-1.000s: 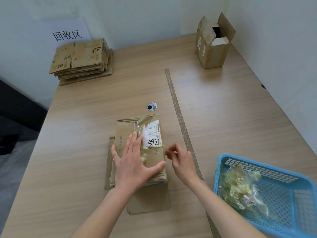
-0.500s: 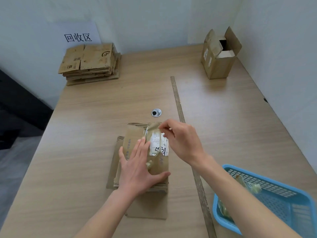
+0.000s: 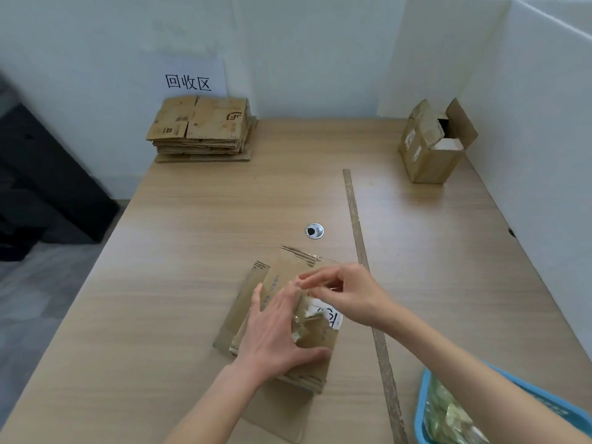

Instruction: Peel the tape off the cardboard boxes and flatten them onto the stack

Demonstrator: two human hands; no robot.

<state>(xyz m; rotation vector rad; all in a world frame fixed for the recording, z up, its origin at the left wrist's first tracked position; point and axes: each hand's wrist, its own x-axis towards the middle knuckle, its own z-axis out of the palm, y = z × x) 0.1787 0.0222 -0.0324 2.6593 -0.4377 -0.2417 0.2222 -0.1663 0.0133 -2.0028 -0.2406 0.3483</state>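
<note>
Flattened box near table front edge, long axis running away from me. My left hand presses flat; right hand pinches tape. White walls.

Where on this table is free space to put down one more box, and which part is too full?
Bare wood lies between the stack and the grommet, and right of the strip, below the open box. Crowded: the flattened box under both hands, and the basket corner.

White wall sign reading 回收区, label on flattened box unreadable
</note>
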